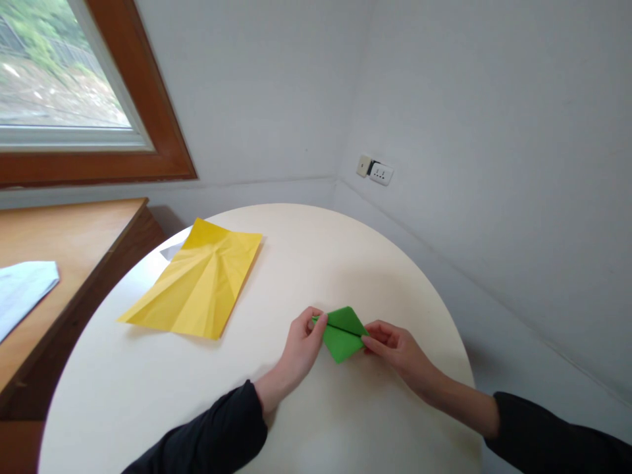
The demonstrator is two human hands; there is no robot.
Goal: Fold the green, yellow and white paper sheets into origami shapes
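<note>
A small piece of folded green paper (342, 339), roughly diamond-shaped with a dark slit along its middle, is held between both hands over the front part of the round table. My left hand (307, 337) pinches its left corner between thumb and fingers. At the opposite corner, my right hand (395, 345) grips the paper with thumb and fingertips. The fingers behind the paper are partly hidden.
A creased yellow sheet (197, 283) lies on the white round table (306, 243), partly over a whitish paper (170, 251). Left of it stands a wooden desk (93, 230) with a pale blue folded item (24, 289). Wall sockets (381, 174) sit near the corner.
</note>
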